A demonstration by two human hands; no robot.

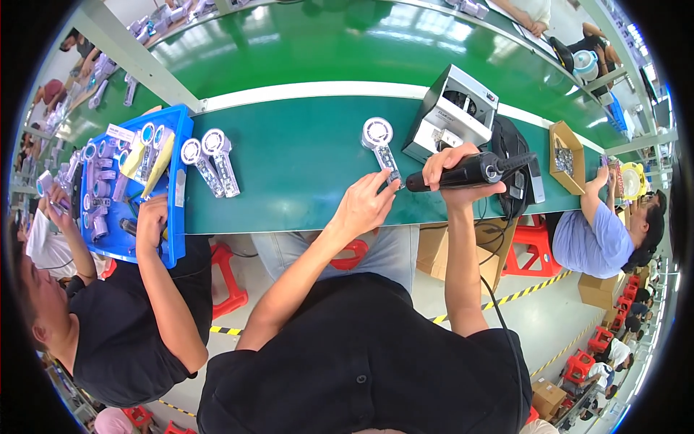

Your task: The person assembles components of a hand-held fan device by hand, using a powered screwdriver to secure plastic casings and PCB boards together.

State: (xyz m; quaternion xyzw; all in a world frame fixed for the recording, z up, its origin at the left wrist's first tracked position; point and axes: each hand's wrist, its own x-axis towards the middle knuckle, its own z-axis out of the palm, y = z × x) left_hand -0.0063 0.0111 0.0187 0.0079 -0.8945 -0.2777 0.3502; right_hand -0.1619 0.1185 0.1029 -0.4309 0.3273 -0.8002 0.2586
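Note:
A pale handheld fan (377,134) lies on the green bench with its round head away from me. Its handle is uncovered, with a circuit board showing. My left hand (363,205) pinches the near end of that handle. Wrapped around a black electric screwdriver (473,172) is my right hand (453,168). The tool is held nearly level, its tip end pointing left, close to my left fingertips and the fan's handle; the bit itself is hard to make out. Two similar fans (220,148) lie side by side at the left, their handles uncovered too.
A blue bin (180,163) of fan parts stands at the left, with a co-worker's hand (152,215) at it. A grey-black boxy machine (432,108) sits behind my right hand, a black bag (512,137) beside it. Further right is a cardboard box (571,186) of small parts.

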